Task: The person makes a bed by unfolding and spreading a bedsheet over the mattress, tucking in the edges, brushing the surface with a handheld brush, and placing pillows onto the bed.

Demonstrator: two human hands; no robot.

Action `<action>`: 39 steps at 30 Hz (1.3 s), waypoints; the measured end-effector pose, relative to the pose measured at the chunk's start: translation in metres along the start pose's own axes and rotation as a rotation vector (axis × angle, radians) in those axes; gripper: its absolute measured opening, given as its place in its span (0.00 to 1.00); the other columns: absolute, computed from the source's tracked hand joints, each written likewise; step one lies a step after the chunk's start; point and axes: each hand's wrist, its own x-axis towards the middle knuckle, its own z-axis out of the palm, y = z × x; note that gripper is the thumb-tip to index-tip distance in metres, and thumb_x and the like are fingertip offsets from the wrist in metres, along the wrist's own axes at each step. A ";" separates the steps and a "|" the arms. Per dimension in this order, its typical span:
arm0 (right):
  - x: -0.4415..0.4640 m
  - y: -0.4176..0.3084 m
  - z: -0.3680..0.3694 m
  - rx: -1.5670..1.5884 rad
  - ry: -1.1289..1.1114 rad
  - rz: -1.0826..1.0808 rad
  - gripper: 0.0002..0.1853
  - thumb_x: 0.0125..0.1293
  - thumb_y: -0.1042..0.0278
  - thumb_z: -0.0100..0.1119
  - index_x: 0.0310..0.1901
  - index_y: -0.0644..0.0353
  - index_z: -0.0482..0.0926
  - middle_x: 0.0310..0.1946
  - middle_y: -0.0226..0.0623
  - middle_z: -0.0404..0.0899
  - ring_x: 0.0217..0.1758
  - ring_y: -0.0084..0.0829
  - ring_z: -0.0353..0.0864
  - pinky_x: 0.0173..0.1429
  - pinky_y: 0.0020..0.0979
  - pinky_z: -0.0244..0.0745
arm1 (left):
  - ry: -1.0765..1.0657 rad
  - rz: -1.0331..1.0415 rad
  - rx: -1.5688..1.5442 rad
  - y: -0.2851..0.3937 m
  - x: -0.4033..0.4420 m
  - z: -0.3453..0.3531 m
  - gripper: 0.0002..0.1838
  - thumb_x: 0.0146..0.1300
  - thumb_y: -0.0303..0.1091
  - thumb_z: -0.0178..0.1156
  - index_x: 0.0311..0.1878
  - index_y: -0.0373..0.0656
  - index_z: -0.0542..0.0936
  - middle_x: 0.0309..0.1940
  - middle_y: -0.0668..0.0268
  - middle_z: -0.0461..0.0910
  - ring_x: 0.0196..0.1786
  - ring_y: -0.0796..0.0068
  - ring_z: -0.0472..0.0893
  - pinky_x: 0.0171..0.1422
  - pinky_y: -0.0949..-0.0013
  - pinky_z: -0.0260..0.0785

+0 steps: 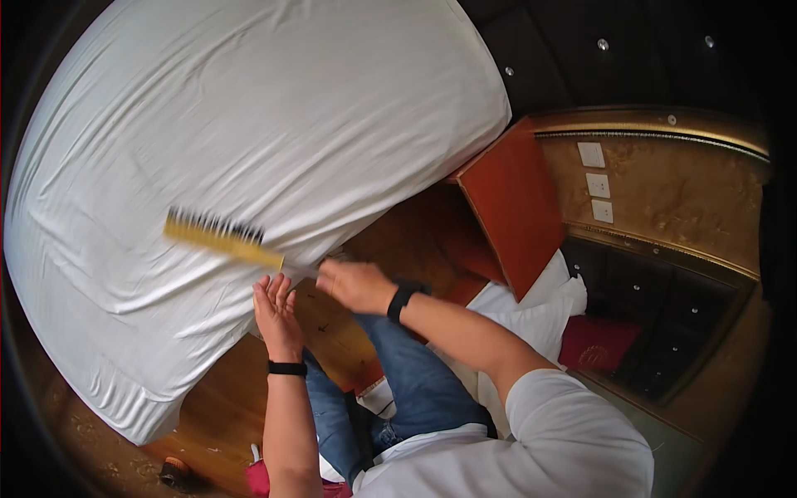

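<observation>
One long brush (220, 239), yellow block with a row of dark bristles, handle end toward the person; motion-blurred. Location: over the near part of a white sheet (274, 108), bristles directed toward the far side of the bed. Contact between brush and sheet: cannot be told.

Two hands, bare. Right hand (357, 286): fingers closed about the handle of the brush; black band (405, 300) at the wrist. Left hand (278, 311): palm turned up, fingers loosely spread and slightly curled, holding nothing visible, just beside the handle end of the block; whether it touches the brush cannot be told. Second black wristband (286, 368) on this arm.

One bed covering, the same sheet, drawn over a mattress, creased in long folds toward the near edge and corner.

One red-brown cabinet (515, 207), open-fronted, beside the bed.

Three white wall plates (598, 184), in a line on patterned brown wall.

One dark padded panel (564, 50), tufted with shiny studs, at the head of the bed.

One pair of blue jeans (415, 373) and one white short-sleeved shirt (573, 440), worn by the person.

One wooden floor (220, 419), beside the bed.
</observation>
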 end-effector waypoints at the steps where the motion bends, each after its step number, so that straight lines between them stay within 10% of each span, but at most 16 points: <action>1: 0.012 0.026 -0.016 0.058 0.086 0.114 0.19 0.73 0.48 0.46 0.41 0.58 0.71 0.32 0.55 0.79 0.38 0.60 0.77 0.40 0.53 0.72 | 0.005 -0.010 0.026 -0.010 0.013 -0.013 0.30 0.72 0.51 0.55 0.66 0.39 0.66 0.61 0.53 0.71 0.62 0.63 0.74 0.64 0.63 0.66; 5: -0.003 0.130 -0.078 0.084 0.646 0.519 0.19 0.76 0.53 0.43 0.40 0.63 0.72 0.33 0.58 0.78 0.40 0.63 0.77 0.40 0.50 0.71 | 0.229 0.151 0.954 -0.029 0.052 -0.105 0.33 0.69 0.45 0.59 0.70 0.36 0.64 0.63 0.50 0.70 0.64 0.54 0.73 0.69 0.62 0.62; 7: -0.021 0.176 -0.084 0.297 0.894 0.732 0.20 0.77 0.50 0.41 0.38 0.60 0.69 0.22 0.41 0.73 0.26 0.42 0.76 0.35 0.44 0.71 | 0.367 0.119 1.465 -0.031 0.041 -0.173 0.32 0.66 0.44 0.61 0.68 0.37 0.66 0.63 0.47 0.71 0.64 0.54 0.73 0.68 0.61 0.64; 9: -0.025 0.146 -0.108 0.603 0.922 0.796 0.22 0.77 0.47 0.39 0.36 0.60 0.68 0.19 0.34 0.67 0.18 0.33 0.69 0.26 0.41 0.68 | 0.482 -0.015 1.432 -0.025 0.026 -0.207 0.32 0.65 0.44 0.61 0.67 0.37 0.68 0.62 0.47 0.73 0.63 0.54 0.75 0.66 0.61 0.65; 12: -0.018 0.150 -0.082 0.039 0.655 0.484 0.21 0.77 0.49 0.40 0.37 0.61 0.68 0.21 0.50 0.74 0.20 0.52 0.74 0.25 0.49 0.67 | 0.488 -0.094 1.286 -0.018 -0.003 -0.222 0.26 0.66 0.43 0.61 0.62 0.35 0.73 0.54 0.51 0.79 0.57 0.58 0.79 0.62 0.63 0.69; 17: -0.080 0.087 0.009 -0.402 -0.619 -0.037 0.19 0.73 0.46 0.45 0.39 0.56 0.69 0.26 0.49 0.80 0.31 0.55 0.81 0.36 0.54 0.75 | 0.284 -0.130 1.069 -0.036 -0.043 -0.227 0.21 0.68 0.38 0.60 0.58 0.34 0.76 0.51 0.56 0.82 0.53 0.69 0.80 0.58 0.69 0.72; 23: -0.009 0.051 0.002 -0.113 0.148 0.224 0.17 0.75 0.54 0.46 0.36 0.61 0.68 0.24 0.53 0.77 0.30 0.56 0.79 0.31 0.51 0.70 | 0.347 -0.198 1.067 -0.057 -0.084 -0.304 0.21 0.68 0.39 0.61 0.57 0.34 0.77 0.48 0.56 0.83 0.51 0.68 0.82 0.57 0.68 0.72; 25: 0.026 0.032 0.026 -0.129 0.177 0.279 0.18 0.76 0.54 0.45 0.35 0.62 0.68 0.23 0.55 0.77 0.29 0.58 0.78 0.30 0.51 0.68 | 0.459 -0.131 0.902 -0.048 -0.071 -0.329 0.22 0.68 0.40 0.60 0.57 0.33 0.76 0.51 0.54 0.82 0.53 0.65 0.81 0.59 0.67 0.71; 29: 0.025 -0.058 0.102 -0.594 -0.480 -0.214 0.20 0.72 0.46 0.47 0.36 0.58 0.69 0.26 0.51 0.80 0.30 0.56 0.80 0.34 0.52 0.74 | 0.565 0.035 0.739 0.001 -0.038 -0.372 0.21 0.68 0.42 0.59 0.56 0.35 0.77 0.51 0.53 0.82 0.55 0.64 0.80 0.61 0.67 0.70; 32: 0.064 -0.108 0.138 -0.513 -0.233 -0.248 0.20 0.73 0.47 0.46 0.38 0.58 0.70 0.24 0.50 0.79 0.27 0.54 0.79 0.32 0.51 0.73 | 0.569 0.122 0.835 0.051 -0.049 -0.392 0.21 0.67 0.43 0.60 0.54 0.36 0.79 0.49 0.51 0.82 0.54 0.59 0.81 0.61 0.63 0.71; 39: 0.232 -0.177 0.077 0.410 0.492 0.455 0.21 0.76 0.46 0.39 0.37 0.56 0.68 0.19 0.26 0.64 0.17 0.23 0.64 0.20 0.28 0.64 | 0.677 0.076 1.037 0.127 -0.100 -0.479 0.22 0.67 0.39 0.59 0.61 0.39 0.73 0.60 0.49 0.71 0.53 0.55 0.79 0.60 0.60 0.71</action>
